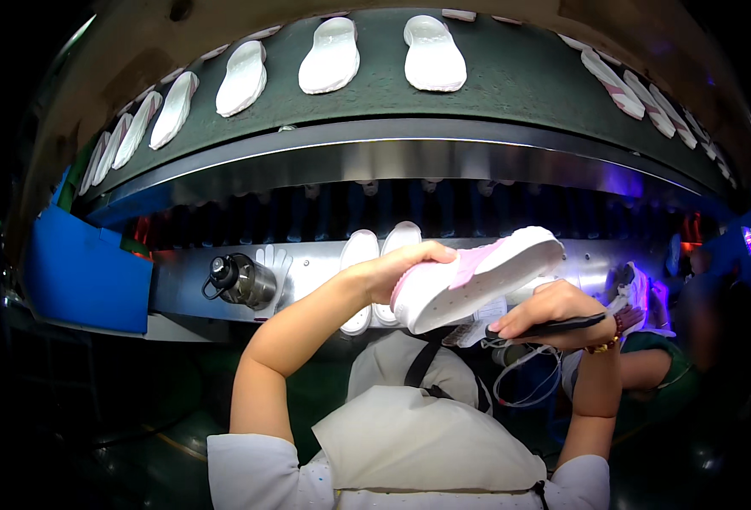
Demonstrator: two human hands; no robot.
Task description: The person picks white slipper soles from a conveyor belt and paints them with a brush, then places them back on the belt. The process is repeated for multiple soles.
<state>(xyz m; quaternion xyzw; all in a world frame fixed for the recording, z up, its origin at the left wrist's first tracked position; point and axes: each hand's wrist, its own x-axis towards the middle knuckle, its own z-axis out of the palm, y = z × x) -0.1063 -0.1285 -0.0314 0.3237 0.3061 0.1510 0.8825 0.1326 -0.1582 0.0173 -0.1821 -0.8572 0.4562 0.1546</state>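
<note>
A white shoe sole with a pink patch is tilted up in front of me, its toe end to the right. My left hand is closed round its left end. Just right of the sole, my right hand grips a slim black-handled tool; its working tip is hard to make out. A thin pale cord loops below that hand. Behind my left hand, a white sole and a second white sole lie side by side on the metal bench, partly hidden by my forearm.
A green conveyor belt carries several white and pink soles beyond a metal rail. On the bench's left stand a dark bottle and a pale glove. A blue panel borders the left. Part of another person shows at right.
</note>
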